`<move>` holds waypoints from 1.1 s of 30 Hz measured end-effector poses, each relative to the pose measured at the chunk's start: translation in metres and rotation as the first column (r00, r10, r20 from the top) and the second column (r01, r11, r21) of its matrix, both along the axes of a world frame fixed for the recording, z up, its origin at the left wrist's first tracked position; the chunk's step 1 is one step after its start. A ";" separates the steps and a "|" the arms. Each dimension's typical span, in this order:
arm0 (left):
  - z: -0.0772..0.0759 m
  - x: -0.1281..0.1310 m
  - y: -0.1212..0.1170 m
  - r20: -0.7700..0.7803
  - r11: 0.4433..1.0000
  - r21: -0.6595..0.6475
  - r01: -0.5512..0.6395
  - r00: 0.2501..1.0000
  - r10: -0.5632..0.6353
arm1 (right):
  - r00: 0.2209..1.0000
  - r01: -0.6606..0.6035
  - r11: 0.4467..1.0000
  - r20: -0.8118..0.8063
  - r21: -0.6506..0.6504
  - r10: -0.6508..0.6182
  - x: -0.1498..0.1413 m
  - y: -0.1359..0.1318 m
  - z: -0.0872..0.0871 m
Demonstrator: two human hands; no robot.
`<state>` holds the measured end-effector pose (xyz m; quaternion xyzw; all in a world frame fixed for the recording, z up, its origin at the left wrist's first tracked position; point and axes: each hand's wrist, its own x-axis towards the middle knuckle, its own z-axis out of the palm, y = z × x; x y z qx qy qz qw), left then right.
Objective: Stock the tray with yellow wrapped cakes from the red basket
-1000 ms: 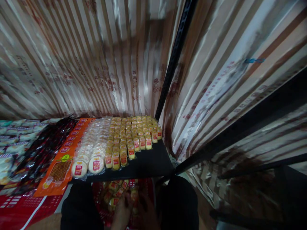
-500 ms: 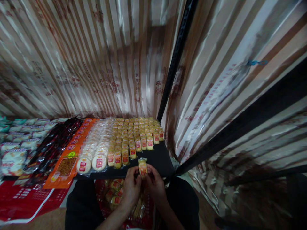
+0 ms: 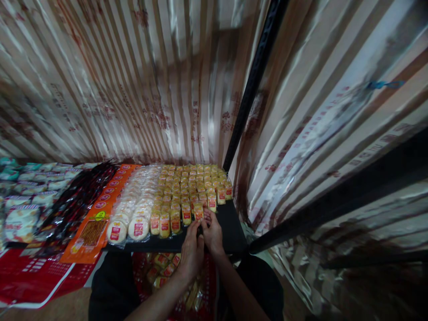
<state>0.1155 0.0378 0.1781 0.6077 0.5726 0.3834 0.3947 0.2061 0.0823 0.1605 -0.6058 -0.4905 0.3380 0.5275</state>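
A small yellow wrapped snack cake (image 3: 198, 210) with a red label stands at the front end of a row of like packets. My right hand (image 3: 211, 232) has its fingers closed at the packet's lower right side. From the lower left my left hand (image 3: 191, 248) pinches the near end of the same packet, its fingertips partly hidden. Rows of yellow snack cakes (image 3: 175, 218) cover the black shelf (image 3: 230, 227) just beyond both hands. Below, between the knees, a red bag (image 3: 138, 267) holds more of these packets (image 3: 167, 263).
Left of the cakes lie round white packaged crackers (image 3: 138, 227), an orange snack packet (image 3: 85, 236), dark shiny packets (image 3: 73, 200) and white bags (image 3: 22, 223). A black upright post (image 3: 249, 93) and a slanting dark bar (image 3: 334, 196) stand before striped plastic sheeting (image 3: 150, 89).
Both hands have moved forward, carrying the yellow snack cake from above the shelf's front edge to the front of a row. The view has shifted slightly.
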 end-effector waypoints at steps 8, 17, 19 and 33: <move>0.000 -0.005 0.004 -0.013 0.998 -0.065 -0.010 1.000 0.009 | 0.992 0.010 1.000 0.124 -0.030 -0.006 -0.004 0.006 -0.007; -0.005 -0.005 0.006 0.014 0.999 -0.008 -0.035 0.999 0.035 | 0.989 0.075 0.997 0.128 -0.006 -0.074 -0.007 0.007 -0.009; -0.005 -0.006 0.006 0.026 0.999 0.002 -0.035 0.999 0.035 | 0.992 0.061 0.998 0.107 0.007 -0.062 -0.007 0.007 -0.011; -0.008 -0.005 0.009 0.100 0.997 -0.017 -0.072 0.992 0.073 | 0.983 0.090 0.996 0.162 0.001 -0.089 -0.010 0.008 -0.013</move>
